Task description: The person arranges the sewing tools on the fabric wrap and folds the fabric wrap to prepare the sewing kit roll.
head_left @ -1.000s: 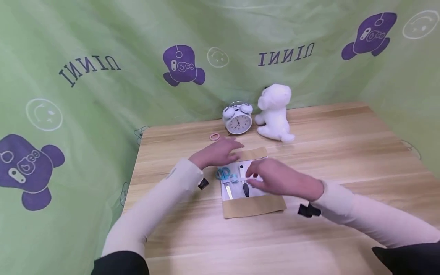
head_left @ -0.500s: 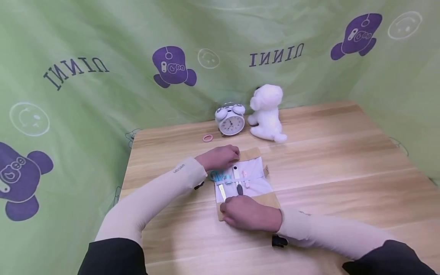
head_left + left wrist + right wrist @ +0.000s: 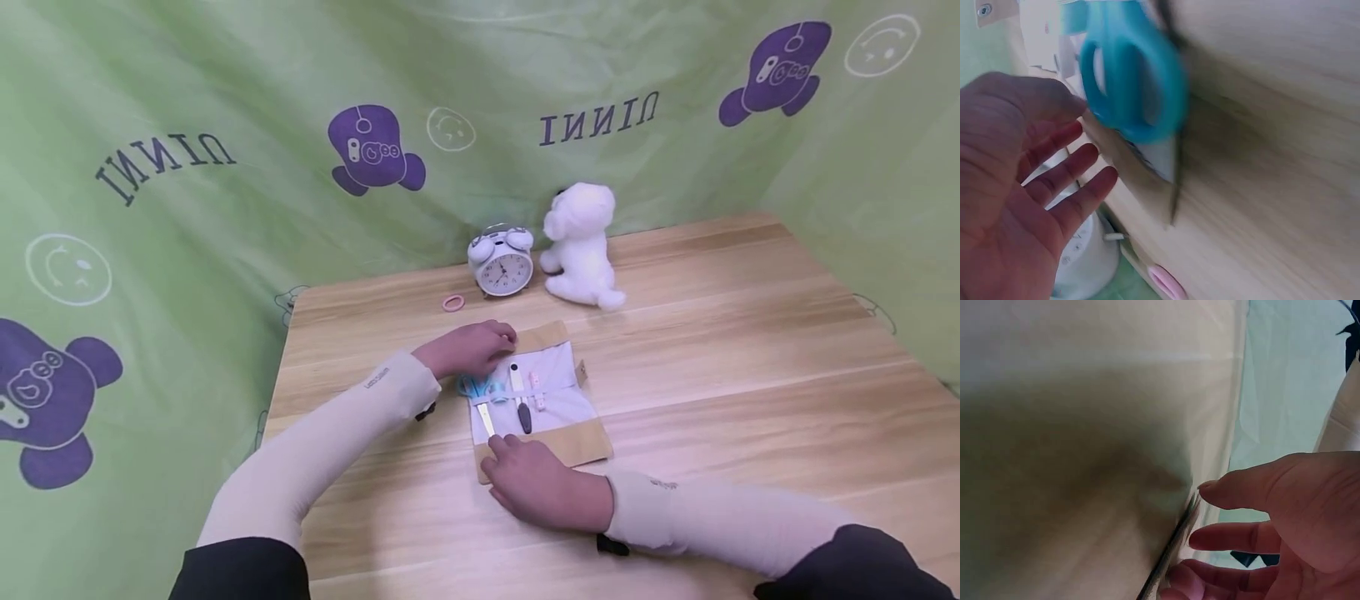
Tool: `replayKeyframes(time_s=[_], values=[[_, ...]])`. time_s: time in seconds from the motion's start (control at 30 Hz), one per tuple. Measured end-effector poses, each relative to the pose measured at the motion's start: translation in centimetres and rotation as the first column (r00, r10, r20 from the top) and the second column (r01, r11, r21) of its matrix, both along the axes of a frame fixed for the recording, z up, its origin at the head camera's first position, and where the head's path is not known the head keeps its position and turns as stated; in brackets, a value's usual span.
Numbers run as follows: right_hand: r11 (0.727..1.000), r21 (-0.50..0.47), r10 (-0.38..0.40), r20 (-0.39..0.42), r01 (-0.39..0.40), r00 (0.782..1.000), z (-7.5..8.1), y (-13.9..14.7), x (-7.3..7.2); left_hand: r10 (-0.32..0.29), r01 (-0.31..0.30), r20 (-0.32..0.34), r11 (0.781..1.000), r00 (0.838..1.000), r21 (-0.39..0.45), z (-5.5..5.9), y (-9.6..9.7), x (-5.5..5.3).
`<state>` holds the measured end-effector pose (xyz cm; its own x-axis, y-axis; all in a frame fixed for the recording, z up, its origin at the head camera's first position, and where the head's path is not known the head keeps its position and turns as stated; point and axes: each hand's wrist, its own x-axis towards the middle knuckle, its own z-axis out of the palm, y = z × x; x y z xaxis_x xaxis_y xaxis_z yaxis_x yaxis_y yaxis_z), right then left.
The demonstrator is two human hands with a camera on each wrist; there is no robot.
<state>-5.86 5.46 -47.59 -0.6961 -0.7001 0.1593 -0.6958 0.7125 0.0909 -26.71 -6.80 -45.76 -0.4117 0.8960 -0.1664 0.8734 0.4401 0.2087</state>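
Note:
A tan fold-out pouch (image 3: 581, 442) lies spread on the table, its pale lining upward. Under a strap across it sit turquoise-handled scissors (image 3: 484, 417), a small turquoise item (image 3: 497, 390), a white tool with a dark end (image 3: 523, 417) and a small pink item (image 3: 536, 387). At the pouch's far left corner is my left hand (image 3: 472, 348), fingers loosely extended beside the scissor handles (image 3: 1175, 81) in the left wrist view. My right hand (image 3: 538, 485) touches the near left corner, with its thumb tip at the pouch edge (image 3: 1172, 550) in the right wrist view.
Behind the pouch stand a white twin-bell alarm clock (image 3: 504, 265) and a white plush dog (image 3: 581, 250). A pink ring-shaped item (image 3: 453, 303) lies left of the clock. Green printed cloth (image 3: 247, 200) hangs behind the wooden table (image 3: 712, 358).
My right hand has come from over the strap to the pouch's near left corner, uncovering the pink item. The left hand has shifted slightly at the far left corner. The head view has turned slightly.

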Motion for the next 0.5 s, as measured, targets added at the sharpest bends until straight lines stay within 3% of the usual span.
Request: replayKeyframes(time_s=[0.27, 0.5], values=[[0.997, 0.002, 0.079, -0.145, -0.080, 0.986, -0.1, 2.7, 1.1, 0.058, -0.058, -0.003, 0.998, 0.998, 0.005, -0.6, -2.8, 0.0], [0.990, 0.051, 0.134, -0.140, -0.128, 0.981, 0.3, 6.4, 1.4, 0.068, -0.069, 0.035, 0.998, 0.997, 0.013, -0.4, -5.9, 0.5]])
